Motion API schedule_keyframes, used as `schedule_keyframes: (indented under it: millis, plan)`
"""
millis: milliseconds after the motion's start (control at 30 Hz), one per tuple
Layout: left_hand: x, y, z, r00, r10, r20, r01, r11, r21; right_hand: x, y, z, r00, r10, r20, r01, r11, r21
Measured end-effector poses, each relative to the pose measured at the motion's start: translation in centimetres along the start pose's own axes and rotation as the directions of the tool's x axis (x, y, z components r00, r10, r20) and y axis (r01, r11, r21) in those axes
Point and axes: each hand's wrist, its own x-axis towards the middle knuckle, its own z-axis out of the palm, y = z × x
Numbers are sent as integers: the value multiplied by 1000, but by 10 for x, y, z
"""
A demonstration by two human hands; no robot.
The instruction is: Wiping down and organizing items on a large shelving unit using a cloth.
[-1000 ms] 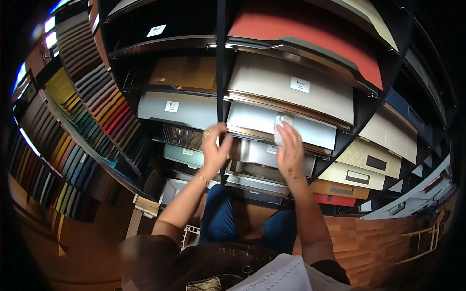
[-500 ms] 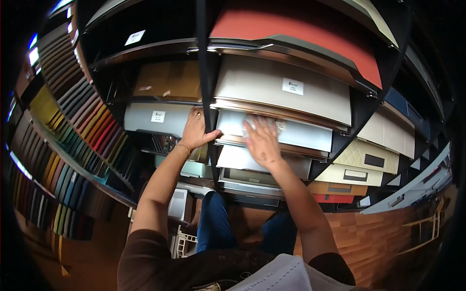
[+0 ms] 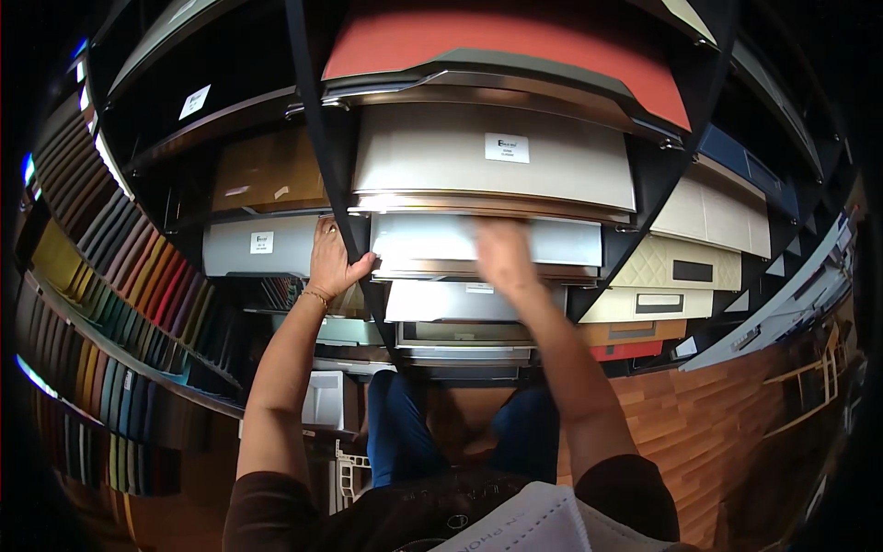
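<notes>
My left hand (image 3: 331, 260) rests against the dark upright (image 3: 348, 235) between two shelf bays. Its thumb reaches across the upright, apart from the fingers, which point upward, and it holds nothing that I can see. In the bay to the right, my right hand (image 3: 506, 256) is over the glossy white panel (image 3: 423, 241). Motion smears its fingers, so their shape is unclear, as is anything under them. Directly above sits a beige panel (image 3: 414, 161) with a white label (image 3: 507, 147). A silvery white panel (image 3: 428, 302) lies just below.
A red panel (image 3: 543, 46) is higher up; a grey panel (image 3: 294, 247) lies left of the upright. Colourful sample swatches (image 3: 156, 304) line the far left. Cream quilted panels (image 3: 635, 267) stand at right. A white tray (image 3: 324, 400) is low beside my legs, above the wooden floor (image 3: 681, 432).
The shelves have shifted left in view. My left hand stays at the upright. My right hand, earlier spread flat over what looked like a whitish crumpled cloth, is now blurred by motion.
</notes>
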Motion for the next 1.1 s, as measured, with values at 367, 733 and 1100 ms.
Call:
schedule_keyframes:
  millis: [367, 733, 1100]
  plan:
    - [1, -2, -1, 1000, 22, 6, -23, 998, 58, 11, 29, 16, 980, 179, -89, -196, 948, -251]
    - [-2, 2, -1, 994, -77, 71, 75, 997, 31, 126, -51, 77, 921, 22, 388, -26, 1000, 3]
    - [-2, 1, 5, 999, -38, -4, 38, 998, 41, 94, 60, -6, 998, 57, -8, -57, 983, -176]
